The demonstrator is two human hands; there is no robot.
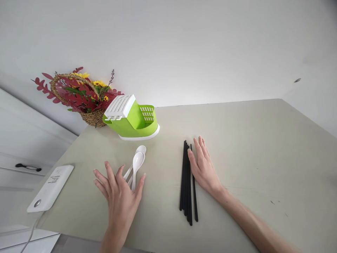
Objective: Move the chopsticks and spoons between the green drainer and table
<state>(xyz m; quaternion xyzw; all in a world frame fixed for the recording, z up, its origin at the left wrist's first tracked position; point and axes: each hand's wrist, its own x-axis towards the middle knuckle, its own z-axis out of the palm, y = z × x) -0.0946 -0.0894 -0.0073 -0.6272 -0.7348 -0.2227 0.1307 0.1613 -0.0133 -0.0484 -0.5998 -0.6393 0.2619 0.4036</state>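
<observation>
Several white spoons (137,162) lie overlapping on the table, bowls pointing away from me. My left hand (119,189) is over their handles with fingers spread, and it hides the handle ends; whether it touches them I cannot tell. A bundle of black chopsticks (186,186) lies lengthwise near the middle, one a little apart on the right. Against their right side rests my right hand (203,167), fingers stretched out, thumb at the upper part of the chopsticks. Beyond the spoons stands a green and white utensil holder (137,121) with an open basket section and a slatted white lid.
A wicker basket (93,117) of red leaves and yellow flowers stands at the back left. On the table's left edge lies a white power strip (51,188) with a cord. The table (250,147) meets a white wall behind; white drawers are at the left.
</observation>
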